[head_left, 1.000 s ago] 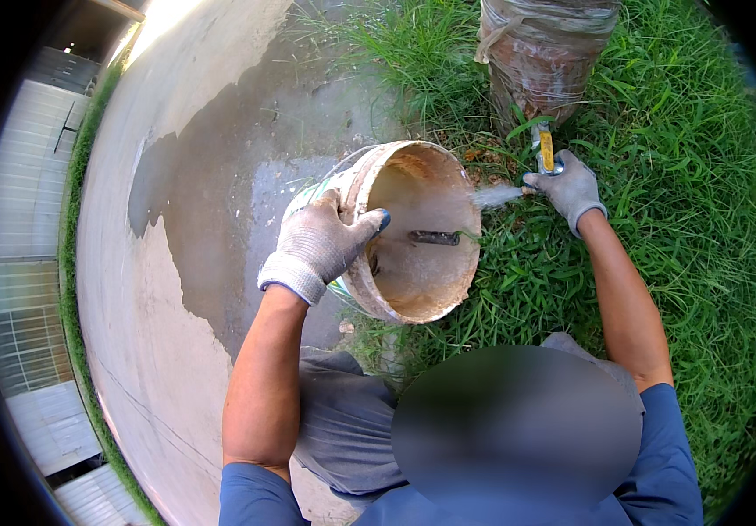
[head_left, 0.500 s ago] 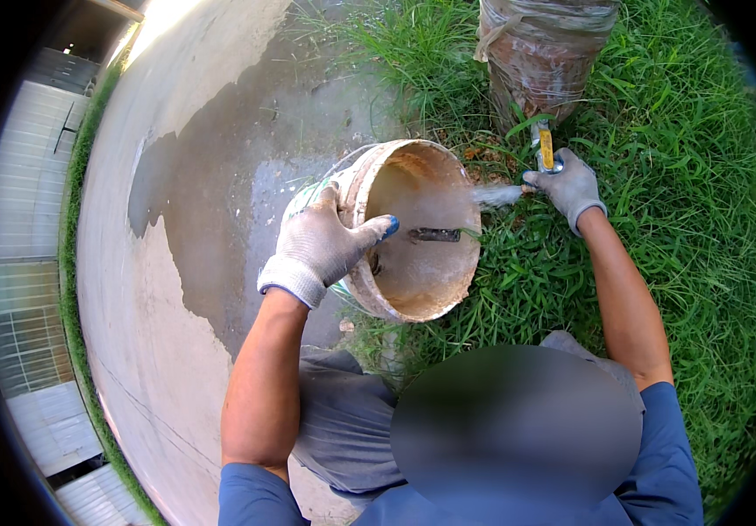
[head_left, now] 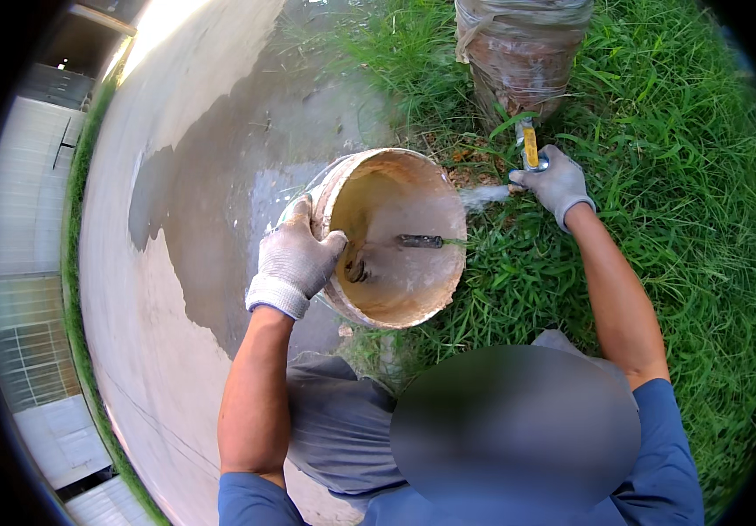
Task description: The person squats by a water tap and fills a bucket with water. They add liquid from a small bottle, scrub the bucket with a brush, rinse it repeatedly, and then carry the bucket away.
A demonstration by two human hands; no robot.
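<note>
A bucket (head_left: 455, 280), its rim and inside crusted pale brown, is tilted with its mouth turned toward the tap. My left hand (head_left: 295, 261), in a grey work glove, grips its left rim, thumb hooked over the inside. My right hand (head_left: 560, 186), gloved too, closes its fingers round the outlet of a metal tap with a yellow lever (head_left: 531, 147). From that outlet a jet of water (head_left: 485, 196) shoots left into the bucket's mouth. Inside the bucket are cloudy water, a dark handle-like piece (head_left: 420, 241) and a small dark clump (head_left: 357, 270) near my thumb.
Behind the tap stands a thick post (head_left: 527, 66) wrapped in plastic film. Tall grass (head_left: 694, 219) grows round it and to the right. Wet concrete (head_left: 211, 193) spreads to the left, with a grass strip and pale metal-sheet walls (head_left: 27, 193) along the far left.
The bucket has tipped with its mouth more upward, showing more of its inside, and my left thumb has drawn back toward the rim. Water keeps running while my right hand stays on the tap.
</note>
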